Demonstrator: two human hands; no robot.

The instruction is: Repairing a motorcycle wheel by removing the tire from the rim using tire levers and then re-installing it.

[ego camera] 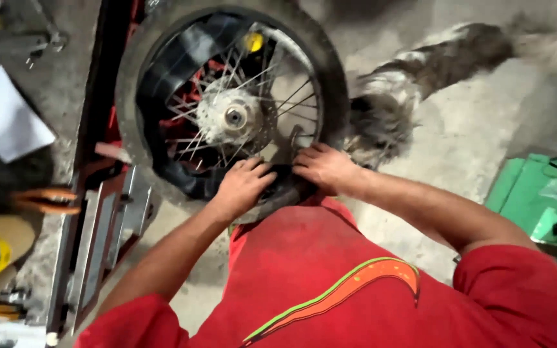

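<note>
**Both hands on the near edge of a spoked wheel**

A spoked motorcycle wheel (233, 109) lies flat on the concrete floor (485, 122), just in front of the person's red shirt (330, 283). Its black tyre (130, 96) is still around the rim, and a black inner tube (182, 58) bulges loose inside the far left arc. The silver hub (230, 116) sits at the centre.

The left hand (243, 187) presses down on the near edge of the tyre, fingers curled over the rubber and gripping it. The right hand (323, 166) lies just beside it, fingers spread flat and pushing at the tyre bead by the rim; I cannot tell whether it closes around anything.

Touching the wheel's left side is a red metal stand (98, 212). Further left lie orange-handled pliers (46, 200) and a white sheet (4, 119). A shaggy grey dog (414, 84) stands just right of the wheel, and a green box (530, 200) sits well apart at the right edge.
</note>
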